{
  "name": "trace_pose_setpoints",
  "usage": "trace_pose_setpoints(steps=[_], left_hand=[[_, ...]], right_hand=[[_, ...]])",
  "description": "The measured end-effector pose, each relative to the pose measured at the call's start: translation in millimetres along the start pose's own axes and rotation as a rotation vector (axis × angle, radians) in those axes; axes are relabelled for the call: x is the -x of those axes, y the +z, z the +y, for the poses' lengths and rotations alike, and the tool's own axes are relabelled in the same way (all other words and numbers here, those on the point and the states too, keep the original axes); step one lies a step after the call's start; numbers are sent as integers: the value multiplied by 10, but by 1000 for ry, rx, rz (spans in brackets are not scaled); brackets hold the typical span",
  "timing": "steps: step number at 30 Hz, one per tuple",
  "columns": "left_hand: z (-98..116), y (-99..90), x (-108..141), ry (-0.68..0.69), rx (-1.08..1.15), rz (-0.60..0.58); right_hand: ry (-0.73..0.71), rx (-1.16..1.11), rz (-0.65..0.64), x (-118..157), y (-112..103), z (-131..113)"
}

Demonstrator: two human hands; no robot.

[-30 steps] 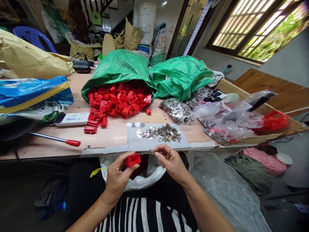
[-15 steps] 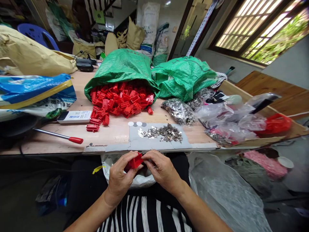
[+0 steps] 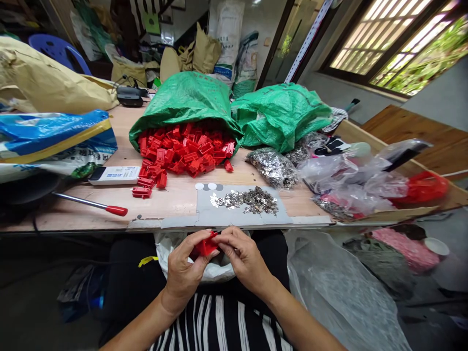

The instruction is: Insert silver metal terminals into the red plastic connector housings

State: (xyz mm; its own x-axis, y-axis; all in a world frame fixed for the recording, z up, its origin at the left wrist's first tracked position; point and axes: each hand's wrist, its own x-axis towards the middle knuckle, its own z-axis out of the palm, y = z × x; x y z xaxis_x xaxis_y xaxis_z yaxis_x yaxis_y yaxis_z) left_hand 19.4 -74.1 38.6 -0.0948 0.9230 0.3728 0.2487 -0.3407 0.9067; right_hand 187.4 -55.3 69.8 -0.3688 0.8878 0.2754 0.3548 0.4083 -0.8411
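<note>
Between thumb and fingers, my left hand (image 3: 186,265) grips a red plastic part (image 3: 206,245) above an open white bag (image 3: 164,246) at my lap. My right hand (image 3: 243,256) is pinched at the right side of the same part; whatever its fingertips hold is too small to make out. Beyond the hands, small silvery metal pieces (image 3: 256,200) lie heaped on a grey mat (image 3: 204,214) at the table's near edge. Many more red parts (image 3: 190,151) spill from a green sack (image 3: 193,95) behind it.
A second green sack (image 3: 281,114) stands behind a clear bag of metal pieces (image 3: 272,168). Plastic bags fill a wooden tray (image 3: 402,214) at the right. To the left are a red-tipped lever (image 3: 117,210), a white device (image 3: 115,175) and a blue-and-white sack (image 3: 54,139).
The right fingertips have moved slightly left, closer against the red part. The whole view has shifted a little; the things on the table look unchanged.
</note>
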Motion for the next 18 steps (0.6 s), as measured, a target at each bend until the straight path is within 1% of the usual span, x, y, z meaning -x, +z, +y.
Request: trace_pose_setpoints(steps=[3,7,9,14,18], left_hand=[[-22,-4,6,29,-16,1],[-24,-5,3,83,-41,-13],[-12,2,-1,102,-47,-20],[-2,23,15,156,-52,-51],[-60,40,79,239,-116,-133]], right_hand=[[98,-157,-21,-2,-67,6],[293,-326,45,-1,-106,73],[352,-373,56,-4,-77,103],[425,-482,-5,-30,23,147],[423,-487,-82,-27,51,229]])
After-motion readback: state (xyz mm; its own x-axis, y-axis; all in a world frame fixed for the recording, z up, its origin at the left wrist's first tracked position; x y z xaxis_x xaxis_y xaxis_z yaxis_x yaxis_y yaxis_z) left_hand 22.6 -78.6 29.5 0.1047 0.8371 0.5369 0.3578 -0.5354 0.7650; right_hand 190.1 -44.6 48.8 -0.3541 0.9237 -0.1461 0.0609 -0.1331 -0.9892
